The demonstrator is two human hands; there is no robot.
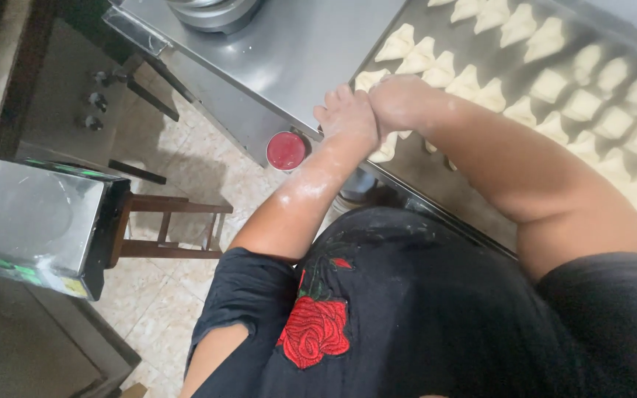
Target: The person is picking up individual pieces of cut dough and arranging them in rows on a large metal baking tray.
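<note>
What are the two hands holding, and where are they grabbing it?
It cannot be told. The left hand and right hand press together over the tray of folded dough pieces, and whatever is between them is hidden.

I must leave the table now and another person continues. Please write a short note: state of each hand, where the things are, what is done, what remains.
Left hand: floured, at the near edge of the metal tray, pressed against the right hand; what it holds is hidden.
Right hand: floured, over the tray edge, fingers hidden.
Dough pieces: folded, lying in rows on the tray.
Done: many rows are filled.
Left: the near strip of the tray is bare; the piece under the hands cannot be judged.
</note>
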